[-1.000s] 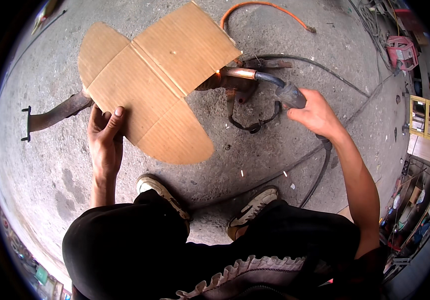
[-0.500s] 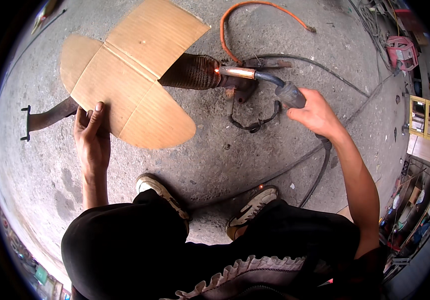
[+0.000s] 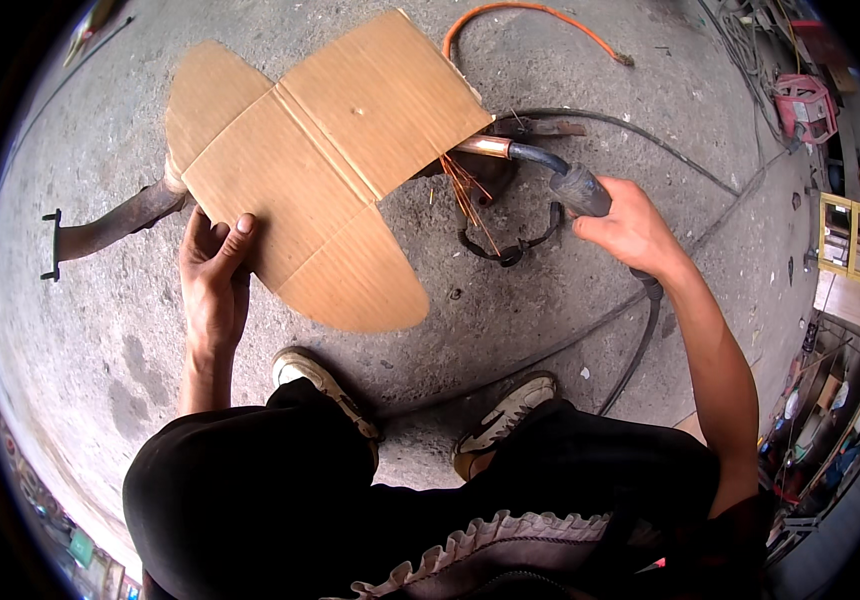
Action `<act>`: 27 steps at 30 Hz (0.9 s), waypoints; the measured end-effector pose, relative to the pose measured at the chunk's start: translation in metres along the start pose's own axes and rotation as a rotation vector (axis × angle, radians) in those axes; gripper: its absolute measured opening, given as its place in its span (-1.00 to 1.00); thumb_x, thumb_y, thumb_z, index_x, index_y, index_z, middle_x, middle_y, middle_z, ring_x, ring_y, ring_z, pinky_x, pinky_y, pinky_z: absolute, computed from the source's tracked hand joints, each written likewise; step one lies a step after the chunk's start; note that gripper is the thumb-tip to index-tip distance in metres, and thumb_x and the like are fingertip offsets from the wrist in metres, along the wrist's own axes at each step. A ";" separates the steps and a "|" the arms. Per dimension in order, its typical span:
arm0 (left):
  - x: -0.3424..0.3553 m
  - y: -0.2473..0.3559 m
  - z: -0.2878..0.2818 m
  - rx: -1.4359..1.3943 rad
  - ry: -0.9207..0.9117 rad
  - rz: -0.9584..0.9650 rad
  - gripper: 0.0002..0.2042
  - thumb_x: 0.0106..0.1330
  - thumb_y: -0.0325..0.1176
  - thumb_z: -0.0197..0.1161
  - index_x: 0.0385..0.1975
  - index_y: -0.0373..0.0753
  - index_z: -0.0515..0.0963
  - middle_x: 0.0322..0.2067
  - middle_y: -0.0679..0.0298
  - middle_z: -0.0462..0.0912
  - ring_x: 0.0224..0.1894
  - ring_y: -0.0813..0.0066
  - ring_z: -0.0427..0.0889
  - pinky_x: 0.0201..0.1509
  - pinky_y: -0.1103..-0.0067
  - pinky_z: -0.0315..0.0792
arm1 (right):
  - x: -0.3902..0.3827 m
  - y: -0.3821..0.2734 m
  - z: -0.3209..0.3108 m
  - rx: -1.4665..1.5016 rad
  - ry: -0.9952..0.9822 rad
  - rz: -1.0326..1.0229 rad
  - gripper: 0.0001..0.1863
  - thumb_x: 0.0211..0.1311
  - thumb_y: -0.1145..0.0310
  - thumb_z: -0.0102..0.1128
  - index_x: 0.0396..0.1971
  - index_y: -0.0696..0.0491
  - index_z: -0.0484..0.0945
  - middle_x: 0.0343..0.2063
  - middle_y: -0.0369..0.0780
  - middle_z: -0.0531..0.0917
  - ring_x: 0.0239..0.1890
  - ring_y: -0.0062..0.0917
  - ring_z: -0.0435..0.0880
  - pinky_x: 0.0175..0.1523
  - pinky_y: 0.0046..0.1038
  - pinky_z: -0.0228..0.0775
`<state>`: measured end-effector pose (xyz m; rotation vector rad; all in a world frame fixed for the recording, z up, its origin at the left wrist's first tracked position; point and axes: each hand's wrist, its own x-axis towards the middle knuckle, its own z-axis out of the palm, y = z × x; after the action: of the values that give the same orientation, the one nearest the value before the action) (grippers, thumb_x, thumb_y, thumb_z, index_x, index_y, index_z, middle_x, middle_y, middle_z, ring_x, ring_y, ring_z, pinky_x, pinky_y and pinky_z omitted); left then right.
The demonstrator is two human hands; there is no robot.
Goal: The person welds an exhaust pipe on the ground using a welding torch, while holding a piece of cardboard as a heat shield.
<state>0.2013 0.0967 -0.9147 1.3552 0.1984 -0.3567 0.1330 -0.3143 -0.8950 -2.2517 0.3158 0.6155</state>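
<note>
Rough grey concrete floor (image 3: 550,320) is seen under all the work, with a red case (image 3: 805,107) set at the far right. From the left toward the middle, a rusty pipe (image 3: 115,230) is laid on it, its flanged left end exposed and its middle covered from view by a brown cardboard sheet (image 3: 320,180). At its near left edge, the sheet is pinched between thumb and fingers by the left hand (image 3: 215,285). To the right, a welding torch (image 3: 582,190) is gripped at its dark handle by the closed right hand (image 3: 635,225), with its copper nozzle (image 3: 485,146) pointed left. Its tip is hidden behind the cardboard, so contact with the pipe cannot be told. Orange sparks (image 3: 463,190) are thrown nearward from that edge. Farther off, an orange hose (image 3: 510,6) is curved.
</note>
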 end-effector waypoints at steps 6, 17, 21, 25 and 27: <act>0.005 -0.007 -0.011 -0.017 0.018 0.027 -0.52 0.38 -0.46 0.20 0.26 -0.38 0.24 0.00 0.19 0.59 0.03 0.53 0.56 0.18 0.58 0.41 | -0.002 0.004 -0.004 0.017 -0.032 -0.003 -0.76 -0.06 0.39 0.20 -0.37 0.18 0.52 -0.55 -0.33 0.51 -0.44 -0.65 0.45 -0.29 -0.50 0.34; 0.013 0.008 -0.013 -0.052 0.189 0.098 -0.58 0.35 -0.46 0.24 0.14 -0.41 0.30 -0.26 0.28 0.60 -0.18 0.64 0.55 0.01 0.63 0.42 | -0.003 0.005 -0.002 0.029 0.018 -0.023 -0.79 -0.06 0.36 0.22 -0.48 0.18 0.46 -0.63 -0.28 0.49 -0.52 -0.59 0.45 -0.37 -0.43 0.32; 0.010 0.005 -0.011 -0.035 0.161 0.075 -0.61 0.35 -0.45 0.25 0.11 -0.41 0.33 -0.31 0.33 0.58 -0.23 0.67 0.54 -0.02 0.68 0.41 | -0.003 0.000 -0.002 0.013 0.014 -0.016 -0.79 -0.07 0.36 0.21 -0.49 0.18 0.46 -0.64 -0.27 0.49 -0.53 -0.58 0.45 -0.36 -0.42 0.33; 0.007 0.002 -0.006 -0.031 0.114 0.047 -0.62 0.35 -0.45 0.25 0.10 -0.40 0.34 -0.34 0.35 0.57 -0.26 0.69 0.52 -0.06 0.70 0.40 | -0.003 -0.001 -0.001 0.015 0.022 -0.020 -0.79 -0.07 0.36 0.21 -0.49 0.19 0.45 -0.65 -0.26 0.48 -0.54 -0.57 0.44 -0.37 -0.41 0.32; 0.005 -0.001 -0.009 -0.032 0.072 0.034 -0.57 0.36 -0.46 0.23 0.17 -0.41 0.30 -0.17 0.25 0.60 -0.11 0.60 0.56 0.06 0.63 0.42 | -0.001 0.001 0.000 0.017 0.015 -0.019 -0.78 -0.07 0.36 0.21 -0.49 0.19 0.45 -0.65 -0.26 0.48 -0.54 -0.57 0.44 -0.38 -0.41 0.32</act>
<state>0.2065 0.1041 -0.9196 1.3397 0.2393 -0.2759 0.1312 -0.3151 -0.8951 -2.2412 0.3063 0.5840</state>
